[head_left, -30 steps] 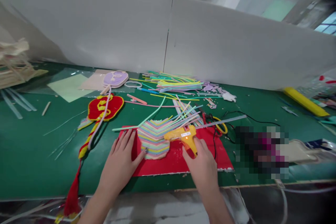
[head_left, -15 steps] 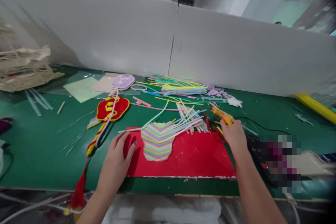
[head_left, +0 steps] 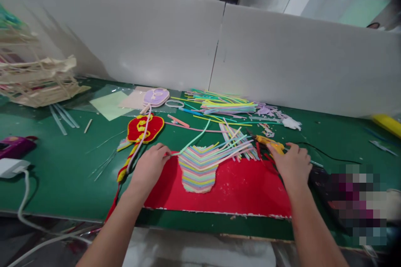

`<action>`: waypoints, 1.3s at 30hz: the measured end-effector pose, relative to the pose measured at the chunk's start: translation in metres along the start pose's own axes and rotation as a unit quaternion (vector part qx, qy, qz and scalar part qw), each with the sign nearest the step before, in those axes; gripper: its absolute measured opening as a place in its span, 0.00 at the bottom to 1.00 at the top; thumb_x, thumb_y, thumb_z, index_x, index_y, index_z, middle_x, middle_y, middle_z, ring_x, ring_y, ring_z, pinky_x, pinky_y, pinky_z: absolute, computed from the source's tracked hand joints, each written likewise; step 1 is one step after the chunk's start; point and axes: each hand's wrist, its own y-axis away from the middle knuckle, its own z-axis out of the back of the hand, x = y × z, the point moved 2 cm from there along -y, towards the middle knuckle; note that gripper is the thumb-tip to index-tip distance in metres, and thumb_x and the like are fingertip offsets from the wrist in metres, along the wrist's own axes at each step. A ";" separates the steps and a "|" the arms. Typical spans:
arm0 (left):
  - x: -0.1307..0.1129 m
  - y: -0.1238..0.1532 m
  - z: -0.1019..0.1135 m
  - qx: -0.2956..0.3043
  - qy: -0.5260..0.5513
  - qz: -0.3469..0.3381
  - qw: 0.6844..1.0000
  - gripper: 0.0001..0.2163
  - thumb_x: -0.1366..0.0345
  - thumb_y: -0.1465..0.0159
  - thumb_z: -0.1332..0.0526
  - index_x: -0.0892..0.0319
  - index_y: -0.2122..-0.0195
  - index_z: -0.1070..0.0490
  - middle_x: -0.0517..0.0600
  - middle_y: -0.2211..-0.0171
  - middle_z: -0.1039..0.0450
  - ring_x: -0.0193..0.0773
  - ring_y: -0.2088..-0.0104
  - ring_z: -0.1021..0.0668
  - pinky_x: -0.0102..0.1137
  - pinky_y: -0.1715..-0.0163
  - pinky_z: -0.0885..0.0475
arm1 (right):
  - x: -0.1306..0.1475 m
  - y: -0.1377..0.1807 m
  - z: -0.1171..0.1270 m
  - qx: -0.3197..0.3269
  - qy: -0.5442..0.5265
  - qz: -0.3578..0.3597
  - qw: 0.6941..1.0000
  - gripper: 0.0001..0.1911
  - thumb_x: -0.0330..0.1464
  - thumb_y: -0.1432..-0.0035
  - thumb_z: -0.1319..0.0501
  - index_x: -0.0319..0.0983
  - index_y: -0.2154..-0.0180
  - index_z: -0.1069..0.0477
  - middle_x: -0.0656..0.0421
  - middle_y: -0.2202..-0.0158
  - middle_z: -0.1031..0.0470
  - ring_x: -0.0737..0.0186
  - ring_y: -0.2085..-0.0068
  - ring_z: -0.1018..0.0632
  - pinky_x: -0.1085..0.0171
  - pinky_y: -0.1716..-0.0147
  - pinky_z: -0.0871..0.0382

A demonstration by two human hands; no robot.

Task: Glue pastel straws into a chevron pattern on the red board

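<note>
My left hand is closed in a pinch at the left end of a mint-green strip, near the red sheet's upper left edge. That strip slants up along the left side of a chevron-striped pastel piece, which lies on the red sheet. Loose strip ends fan out from the piece to the upper right. My right hand has thumb and fingers around a yellow hot glue gun, low over the table right of the sheet. Red-handled pliers lie partly hidden beside the gun.
Bundled pastel strips lie at the back by a white partition. A red and yellow tasselled ornament and a lilac fan-shaped piece are to the left. A black cord runs right. A white plug sits far left.
My left hand has moved up from the sheet's left edge and closed on the end of the mint-green strip. The glue gun has shifted slightly nearer with my right hand. The view has swung left.
</note>
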 end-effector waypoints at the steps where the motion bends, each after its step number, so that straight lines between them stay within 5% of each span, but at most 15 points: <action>1: 0.000 0.000 0.002 -0.012 0.008 0.013 1.000 0.11 0.66 0.36 0.49 0.57 0.67 0.27 0.52 0.63 0.25 0.44 0.64 0.23 0.35 0.66 0.30 | 0.004 0.000 0.005 -0.029 -0.030 0.020 0.999 0.29 0.50 0.44 0.44 0.32 0.51 0.32 0.41 0.55 0.31 0.41 0.53 0.29 0.50 0.59 0.34; 4: 0.001 0.003 0.013 -0.096 0.050 0.048 0.993 0.08 0.64 0.36 0.47 0.56 0.66 0.28 0.50 0.65 0.25 0.42 0.66 0.24 0.32 0.68 0.31 | 0.031 0.007 0.024 -0.079 -0.180 0.133 0.971 0.20 0.45 0.40 0.45 0.36 0.59 0.27 0.50 0.61 0.30 0.52 0.58 0.28 0.54 0.56 0.34; 7: -0.007 0.011 0.022 -0.162 0.085 0.038 0.982 0.08 0.63 0.36 0.46 0.56 0.65 0.28 0.49 0.64 0.25 0.39 0.67 0.24 0.30 0.66 0.31 | 0.071 0.028 0.045 -0.043 -0.315 0.233 0.919 0.14 0.41 0.40 0.43 0.39 0.63 0.25 0.54 0.63 0.30 0.61 0.66 0.27 0.60 0.63 0.31; 11: -0.032 0.022 0.025 -0.156 0.106 -0.048 0.981 0.09 0.65 0.33 0.48 0.55 0.66 0.29 0.49 0.65 0.26 0.36 0.64 0.23 0.28 0.63 0.30 | 0.118 0.067 0.062 0.039 -0.402 0.365 0.839 0.11 0.36 0.37 0.43 0.43 0.56 0.25 0.54 0.56 0.29 0.61 0.58 0.25 0.61 0.59 0.28; 15: -0.047 0.032 0.019 -0.139 0.075 -0.131 0.979 0.11 0.66 0.31 0.50 0.56 0.63 0.28 0.49 0.63 0.25 0.37 0.62 0.23 0.29 0.60 0.30 | 0.133 0.086 0.060 0.155 -0.430 0.456 0.763 0.15 0.34 0.36 0.45 0.49 0.50 0.28 0.56 0.44 0.32 0.63 0.56 0.25 0.61 0.55 0.28; 20: -0.049 0.034 0.013 -0.131 0.031 -0.197 0.971 0.12 0.69 0.31 0.51 0.56 0.60 0.27 0.50 0.60 0.24 0.37 0.62 0.23 0.30 0.61 0.30 | 0.129 0.081 0.051 0.250 -0.501 0.332 0.759 0.16 0.39 0.41 0.39 0.46 0.51 0.26 0.56 0.52 0.24 0.63 0.62 0.23 0.63 0.64 0.27; 24: -0.059 0.025 0.012 -0.141 0.063 -0.200 0.968 0.12 0.69 0.31 0.52 0.56 0.59 0.28 0.51 0.57 0.25 0.39 0.58 0.23 0.32 0.58 0.30 | 0.132 0.085 0.040 0.337 -0.593 0.178 0.709 0.13 0.40 0.43 0.38 0.42 0.56 0.26 0.57 0.62 0.20 0.63 0.66 0.22 0.66 0.70 0.27; 27: -0.066 0.019 0.012 -0.211 0.178 -0.049 0.960 0.09 0.63 0.33 0.47 0.56 0.56 0.30 0.53 0.54 0.27 0.40 0.55 0.24 0.34 0.54 0.30 | 0.131 0.088 0.031 0.288 -0.645 0.063 0.706 0.10 0.40 0.45 0.37 0.40 0.66 0.26 0.59 0.71 0.21 0.63 0.72 0.22 0.66 0.73 0.27; 29: -0.069 0.017 0.006 -0.215 0.275 0.083 0.934 0.09 0.58 0.34 0.45 0.57 0.59 0.31 0.52 0.61 0.26 0.40 0.61 0.23 0.32 0.62 0.28 | 0.132 0.089 0.027 0.258 -0.663 0.020 0.703 0.10 0.40 0.46 0.36 0.40 0.66 0.27 0.60 0.72 0.21 0.63 0.72 0.21 0.65 0.72 0.26; 33: -0.083 0.008 -0.016 -0.075 0.473 0.147 0.866 0.15 0.51 0.37 0.47 0.57 0.71 0.33 0.47 0.74 0.28 0.37 0.72 0.25 0.28 0.73 0.31 | 0.138 0.090 0.025 0.256 -0.686 0.028 0.681 0.09 0.39 0.47 0.36 0.40 0.67 0.28 0.59 0.68 0.20 0.62 0.68 0.21 0.63 0.66 0.25; 39: -0.097 -0.004 -0.028 -0.046 0.538 0.141 0.830 0.15 0.54 0.39 0.45 0.57 0.77 0.35 0.45 0.79 0.31 0.33 0.77 0.28 0.27 0.75 0.33 | 0.144 0.096 0.019 0.257 -0.664 0.075 0.698 0.07 0.37 0.47 0.36 0.41 0.67 0.27 0.59 0.67 0.21 0.62 0.64 0.21 0.64 0.63 0.27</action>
